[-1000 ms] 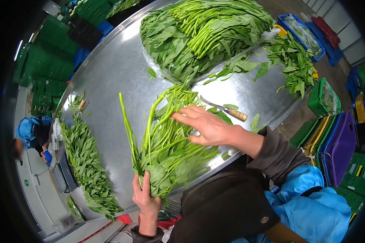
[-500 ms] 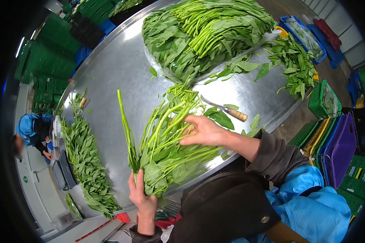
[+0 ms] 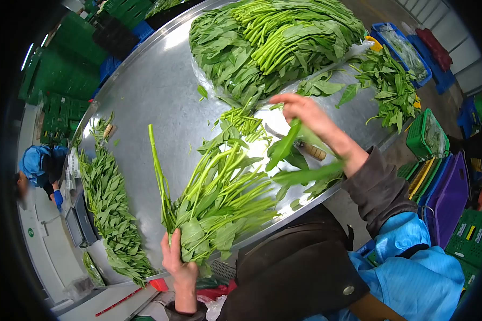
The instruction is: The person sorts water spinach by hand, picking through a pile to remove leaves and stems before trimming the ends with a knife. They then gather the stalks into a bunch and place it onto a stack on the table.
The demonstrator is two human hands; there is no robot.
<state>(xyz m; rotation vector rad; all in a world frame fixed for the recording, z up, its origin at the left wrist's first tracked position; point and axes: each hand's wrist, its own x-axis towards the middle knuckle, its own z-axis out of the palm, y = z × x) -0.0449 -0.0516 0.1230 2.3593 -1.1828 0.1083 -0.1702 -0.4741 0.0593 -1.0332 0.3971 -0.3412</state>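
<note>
My left hand (image 3: 179, 263) is closed around the leafy lower part of a bunch of water spinach (image 3: 219, 198). The pale stems of that bunch fan out up and right over the table's near edge. My right hand (image 3: 308, 115) is raised over the table, its forefinger stretched out and the other fingers curled. A loose water spinach leaf (image 3: 285, 145), smeared by motion, hangs from it. Below that hand lies a knife (image 3: 311, 151) with a curved blade and wooden handle, partly covered by leaves. Short cut stem ends (image 3: 243, 122) lie beyond the bunch.
A big heap of water spinach (image 3: 278, 43) lies on plastic at the table's (image 3: 155, 91) far side. A long row (image 3: 112, 214) lies along the left edge, loose leaves (image 3: 385, 85) at the right. Crates (image 3: 439, 187) stand right. A person in blue (image 3: 37, 163) works at far left.
My right hand has left the stems and moved up and right, now with a leaf hanging from it. My left hand and the bunch have shifted slightly left and down.
</note>
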